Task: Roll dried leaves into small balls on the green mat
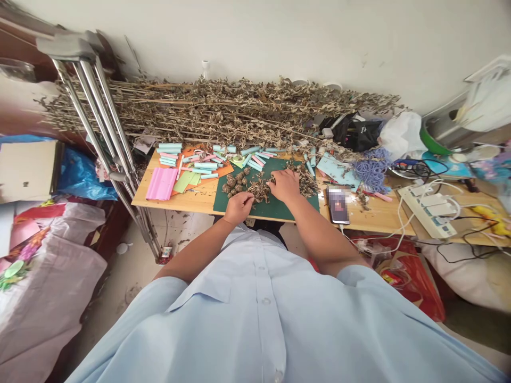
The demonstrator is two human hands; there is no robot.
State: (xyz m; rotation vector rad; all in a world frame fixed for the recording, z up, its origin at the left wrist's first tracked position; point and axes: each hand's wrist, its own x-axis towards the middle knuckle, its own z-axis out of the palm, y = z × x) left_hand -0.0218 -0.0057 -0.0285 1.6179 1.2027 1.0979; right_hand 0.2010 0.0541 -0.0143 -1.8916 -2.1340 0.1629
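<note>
On the green mat (229, 205) lie several round brown balls (235, 183) and dried leaves. My left hand (239, 207) is closed at the left edge of a small leaf heap (260, 190), its fingertips pinched together; what they hold is too small to name. My right hand (285, 185) rests with bent fingers on the dried leaves, between that small heap and a larger pile of leaves (304, 180) at the mat's right side. Its fingertips are partly hidden among the leaves.
Rolled paper tubes (205, 166) and a pink paper stack (162, 183) lie left. A phone (338, 205), purple string (373, 169) and a power strip (427, 210) are right. Dried stalks (223, 106) line the wall; crutches (106, 122) lean at the left.
</note>
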